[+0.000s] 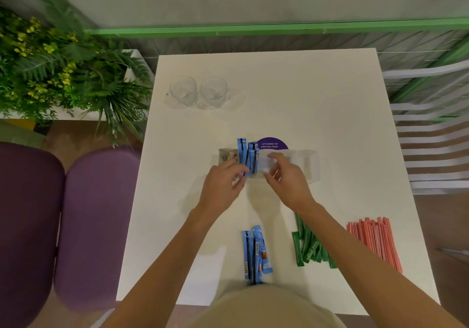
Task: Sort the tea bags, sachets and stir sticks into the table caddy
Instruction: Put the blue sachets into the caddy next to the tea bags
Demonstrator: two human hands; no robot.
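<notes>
White table [330, 99] | step: blue sachets [247, 157] being seated in caddy [304, 165] | left hand [223, 178] pinched them, right hand [286, 178] curled round caddy | next: probably fetch loose sachets [255, 254]

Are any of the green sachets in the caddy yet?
No, the green sachets all lie in a pile on the table, apart from the clear caddy.

The white table [317, 114] is carrying two glass mugs [183, 93] near its far left corner and a clear caddy [305, 165] at centre; blue sachets [255, 254], green sachets [308, 247] and, probably, red stir sticks [375, 241] are lying along its near edge.
</notes>
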